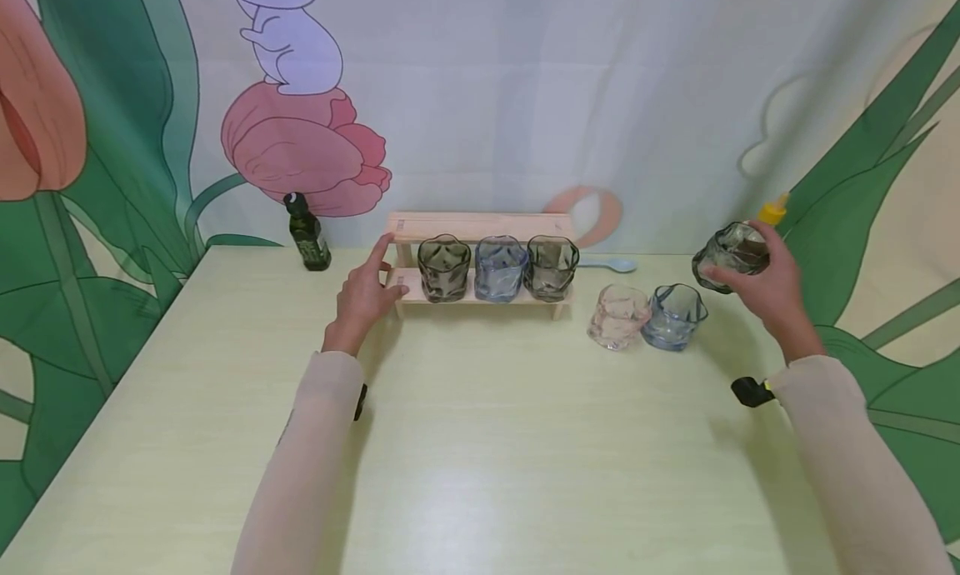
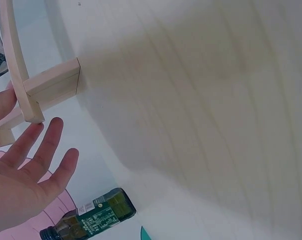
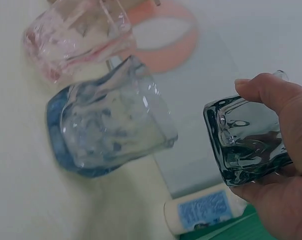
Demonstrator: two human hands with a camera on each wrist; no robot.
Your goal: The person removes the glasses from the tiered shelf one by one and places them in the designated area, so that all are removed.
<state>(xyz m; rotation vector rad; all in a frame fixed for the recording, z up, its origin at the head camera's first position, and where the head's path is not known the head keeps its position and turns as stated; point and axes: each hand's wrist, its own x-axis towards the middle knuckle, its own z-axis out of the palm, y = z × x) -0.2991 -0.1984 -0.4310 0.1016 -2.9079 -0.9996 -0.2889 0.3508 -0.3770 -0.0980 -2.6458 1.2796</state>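
grey glass [image 1: 732,257] gripped in right hand [image 1: 765,285], off the table.

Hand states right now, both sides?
Left hand: open, fingers straight against the rack end.
Right hand: holding a grey glass in the air.

**No legible writing**

The green bottle [image 2: 88,216] carries a dark label with small white print, too blurred to read. A white bottle [image 3: 203,213] bears a blue label, likewise unreadable. The backdrop [image 1: 525,83] shows only pictures, no words or numbers.
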